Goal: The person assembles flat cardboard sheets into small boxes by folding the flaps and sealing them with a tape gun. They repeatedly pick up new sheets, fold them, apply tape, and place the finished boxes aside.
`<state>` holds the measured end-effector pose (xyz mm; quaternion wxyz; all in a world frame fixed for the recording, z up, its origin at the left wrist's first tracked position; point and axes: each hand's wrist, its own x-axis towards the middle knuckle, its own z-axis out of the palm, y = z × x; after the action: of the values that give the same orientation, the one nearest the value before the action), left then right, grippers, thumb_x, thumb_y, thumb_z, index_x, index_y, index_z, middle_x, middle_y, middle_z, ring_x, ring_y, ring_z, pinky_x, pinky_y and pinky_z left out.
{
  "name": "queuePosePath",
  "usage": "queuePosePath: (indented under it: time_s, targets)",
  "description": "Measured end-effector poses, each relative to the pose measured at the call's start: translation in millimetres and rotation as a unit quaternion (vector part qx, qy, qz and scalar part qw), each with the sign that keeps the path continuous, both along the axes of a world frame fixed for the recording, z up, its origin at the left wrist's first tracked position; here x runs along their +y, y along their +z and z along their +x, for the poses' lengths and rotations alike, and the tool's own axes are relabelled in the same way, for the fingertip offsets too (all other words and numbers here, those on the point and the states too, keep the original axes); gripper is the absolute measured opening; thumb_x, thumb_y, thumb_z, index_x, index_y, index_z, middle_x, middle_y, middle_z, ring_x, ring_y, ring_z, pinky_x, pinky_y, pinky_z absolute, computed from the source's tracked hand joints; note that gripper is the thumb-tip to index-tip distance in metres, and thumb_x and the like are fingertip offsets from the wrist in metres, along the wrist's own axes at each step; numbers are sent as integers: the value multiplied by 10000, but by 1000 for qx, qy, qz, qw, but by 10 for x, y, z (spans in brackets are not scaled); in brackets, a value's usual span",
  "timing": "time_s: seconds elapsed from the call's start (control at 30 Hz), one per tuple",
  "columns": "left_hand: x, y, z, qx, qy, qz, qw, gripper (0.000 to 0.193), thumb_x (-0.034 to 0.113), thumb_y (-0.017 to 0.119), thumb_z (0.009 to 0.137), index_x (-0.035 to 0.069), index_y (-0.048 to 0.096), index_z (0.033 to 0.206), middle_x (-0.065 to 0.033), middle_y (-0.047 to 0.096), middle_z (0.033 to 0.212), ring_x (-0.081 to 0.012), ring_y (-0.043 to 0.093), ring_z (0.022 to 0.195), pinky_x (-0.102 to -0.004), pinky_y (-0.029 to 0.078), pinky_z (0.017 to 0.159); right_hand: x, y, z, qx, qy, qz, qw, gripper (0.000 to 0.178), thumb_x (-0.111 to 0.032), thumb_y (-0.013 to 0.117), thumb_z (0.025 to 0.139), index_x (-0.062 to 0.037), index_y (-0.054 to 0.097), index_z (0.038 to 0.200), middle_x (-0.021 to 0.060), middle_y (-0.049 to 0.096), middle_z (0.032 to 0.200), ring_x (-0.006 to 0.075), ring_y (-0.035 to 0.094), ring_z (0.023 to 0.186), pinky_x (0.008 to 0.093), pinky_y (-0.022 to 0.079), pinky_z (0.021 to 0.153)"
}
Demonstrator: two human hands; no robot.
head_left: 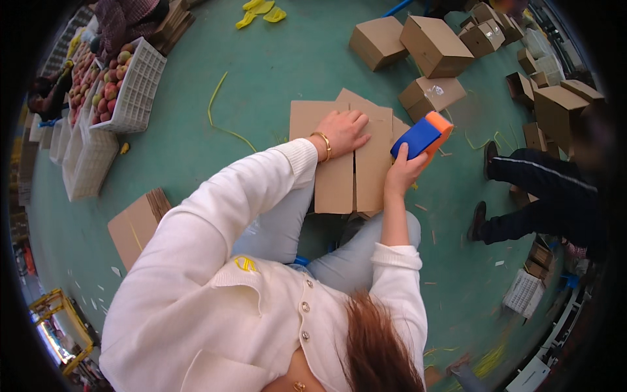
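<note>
A brown cardboard box (339, 179) rests on my lap with its flaps folded shut, the seam running down its middle. My left hand (343, 130), with a gold bangle at the wrist, lies flat on the far flaps and presses them down. My right hand (403, 171) grips a blue and orange tape dispenser (423, 136) at the right edge of the box, just off the cardboard.
Several closed cardboard boxes (424, 49) lie on the green floor ahead. White plastic crates of apples (121, 85) stand at the far left. A stack of flat cardboard (134, 225) lies at my left. Another person in dark trousers (542, 189) sits at the right.
</note>
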<state>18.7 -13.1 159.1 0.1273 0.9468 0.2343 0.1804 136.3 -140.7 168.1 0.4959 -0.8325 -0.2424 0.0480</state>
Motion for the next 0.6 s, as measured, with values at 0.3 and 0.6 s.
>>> queuePosePath:
  time_s: [0.3,0.6]
  targets:
    - [13,16,-56,6,-40,5,999,309,364,541,842,68,516,932,-91,553,907,-244,582,839,-355,440,714,-89,-52,-196,-11,-37,-39,999,393,-298,515,904,33,356,1044,294,561,942,467,549,855,493,429,698]
    - [9,-26,-119,-21,-104,4,994,303,354,549,837,75,503,946,-87,552,907,-241,584,858,-360,441,725,-219,-94,-371,-6,-62,-24,998,450,-312,525,899,55,358,1100,279,552,974,443,548,862,483,428,723]
